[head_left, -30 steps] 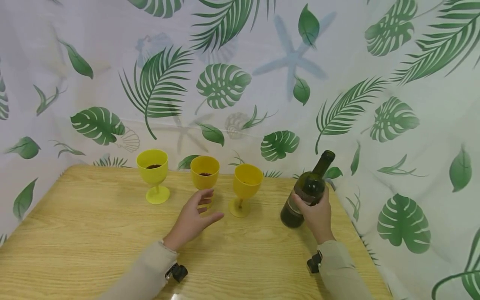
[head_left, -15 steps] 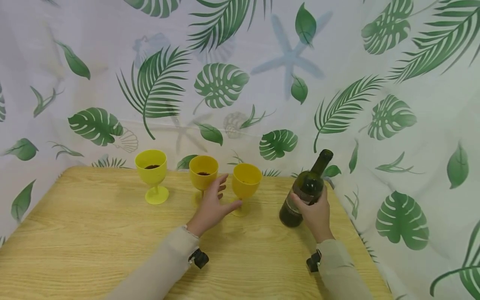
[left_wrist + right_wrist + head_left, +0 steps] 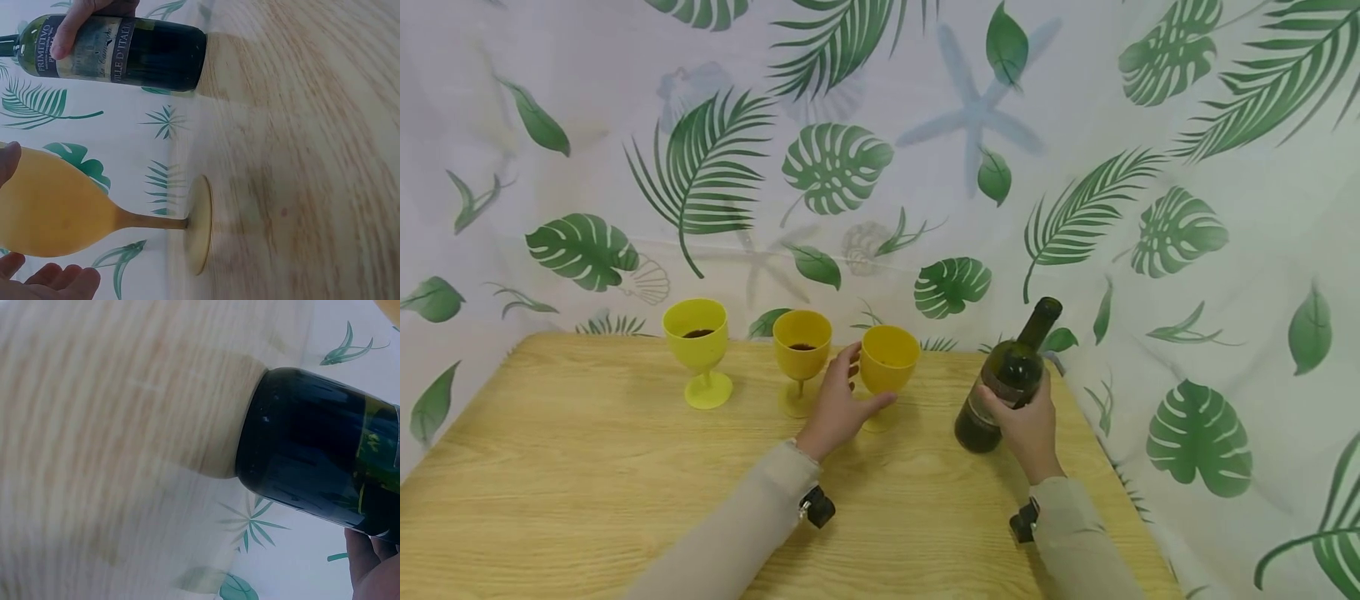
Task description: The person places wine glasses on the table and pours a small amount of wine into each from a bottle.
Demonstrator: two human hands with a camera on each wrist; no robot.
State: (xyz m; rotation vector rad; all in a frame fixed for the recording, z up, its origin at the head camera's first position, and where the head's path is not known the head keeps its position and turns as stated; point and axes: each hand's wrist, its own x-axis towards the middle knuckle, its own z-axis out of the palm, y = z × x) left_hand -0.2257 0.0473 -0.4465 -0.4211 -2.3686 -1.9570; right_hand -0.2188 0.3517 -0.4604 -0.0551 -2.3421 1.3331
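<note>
Left hand [image 3: 838, 408]: stood about the bowl of the nearest goblet [image 3: 889, 367], fingers on its left side and thumb across the front. The grip did not look closed; whether the skin touched the bowl could not be told. Placement at the bowl was probably for its breadth, the stem being slender. That goblet stood upright on its foot; no dark liquid showed inside.

Right hand [image 3: 1032, 425]: grasped the bottle [image 3: 1009, 371] round its body, thumb over the label [image 3: 94, 47], where "PRIMITIVO" could be read. The body hold presumably gave control of the weight and left the neck free. The bottle leaned slightly in the head view, near the far right corner of the table [image 3: 587, 483]; whether its base rested on the wood or hung just above was unclear.

Further out: the middle goblet [image 3: 802, 362] and the yellow goblet [image 3: 696, 354] stood upright to the left, each with dark liquid [image 3: 697, 333] low in the bowl. All three goblets formed a loose row along the far edge, spaced apart, likely so that a hand could pass between.

Surroundings: pale sleeves [image 3: 737, 533] bore small black devices [image 3: 817, 507] at both wrists. Leaf-patterned cloth [image 3: 925, 208] hung behind the far edge and beyond the right edge.
</note>
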